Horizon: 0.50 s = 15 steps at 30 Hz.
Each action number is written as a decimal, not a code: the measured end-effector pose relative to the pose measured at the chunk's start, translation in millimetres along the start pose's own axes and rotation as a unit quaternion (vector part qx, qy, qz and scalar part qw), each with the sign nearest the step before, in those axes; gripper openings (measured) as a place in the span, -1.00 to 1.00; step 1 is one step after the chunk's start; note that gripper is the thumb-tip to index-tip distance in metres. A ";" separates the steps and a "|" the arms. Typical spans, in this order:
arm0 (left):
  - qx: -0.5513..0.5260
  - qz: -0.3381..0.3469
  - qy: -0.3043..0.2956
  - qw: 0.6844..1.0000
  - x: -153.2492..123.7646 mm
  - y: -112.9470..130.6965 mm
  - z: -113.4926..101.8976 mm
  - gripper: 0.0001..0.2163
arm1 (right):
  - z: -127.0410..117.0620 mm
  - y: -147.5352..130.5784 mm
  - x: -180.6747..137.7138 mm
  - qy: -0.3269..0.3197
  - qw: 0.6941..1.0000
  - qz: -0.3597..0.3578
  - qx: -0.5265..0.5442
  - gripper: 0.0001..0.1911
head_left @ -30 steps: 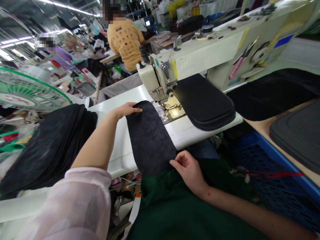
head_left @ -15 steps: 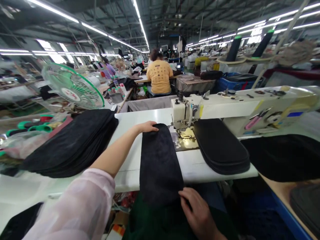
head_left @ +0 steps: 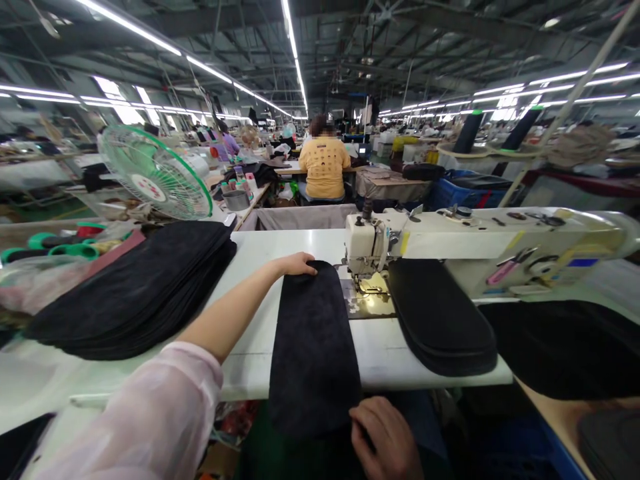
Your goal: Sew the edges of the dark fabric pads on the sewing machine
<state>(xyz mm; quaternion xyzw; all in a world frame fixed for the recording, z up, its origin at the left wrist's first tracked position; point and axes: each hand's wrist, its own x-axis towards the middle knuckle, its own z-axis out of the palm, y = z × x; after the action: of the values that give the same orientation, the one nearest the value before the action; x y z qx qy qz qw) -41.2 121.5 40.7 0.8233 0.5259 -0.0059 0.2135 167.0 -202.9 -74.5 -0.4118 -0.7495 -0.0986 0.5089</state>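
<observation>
A long black fabric panel [head_left: 316, 347] with rounded ends lies over the front edge of the white sewing table, its near end hanging down. At its far end my left hand [head_left: 299, 264] is closed on the edge, thumb on top. My right hand [head_left: 387, 437] is curled at the near right edge, fingertips pinching the fabric. Just right of the panel stands the sewing machine's needle head [head_left: 367, 247] over a shiny metal plate [head_left: 373, 303]. Beyond the needle, a stack of black rounded panels [head_left: 443, 317] lies under the machine arm.
A thick pile of black panels [head_left: 135, 287] sits on the left of the table [head_left: 280, 240]. A green fan [head_left: 155, 177] stands behind it. More black pieces [head_left: 565, 343] lie at the right. Thread cones [head_left: 469, 132] rise behind the machine. A person in a yellow shirt [head_left: 325, 167] sits ahead.
The view has tilted slightly upward, so the table and both hands appear lower. Both hands keep their places on the panel, which has barely moved on the table.
</observation>
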 end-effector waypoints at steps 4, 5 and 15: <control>0.056 0.051 0.088 0.993 -13.5 15.5 14.7 -0.68 | -8.4 5.2 10.5 -0.020 0.999 -0.042 -0.022 -0.78; 0.065 0.076 0.105 0.989 -19.4 20.1 21.6 -0.66 | -11.4 6.2 14.2 -0.022 0.998 -0.060 -0.020 -0.78; 0.115 0.310 0.208 0.921 -56.2 51.3 89.8 -0.66 | -21.8 -8.3 -24.7 0.073 0.996 -0.019 -0.039 -0.71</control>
<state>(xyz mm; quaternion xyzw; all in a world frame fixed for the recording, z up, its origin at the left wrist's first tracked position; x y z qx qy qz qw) -2.4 22.6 -10.1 0.9467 0.2727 0.1715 -0.0051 179.4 -233.3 -83.0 -0.4081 -0.7137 -0.1673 0.5442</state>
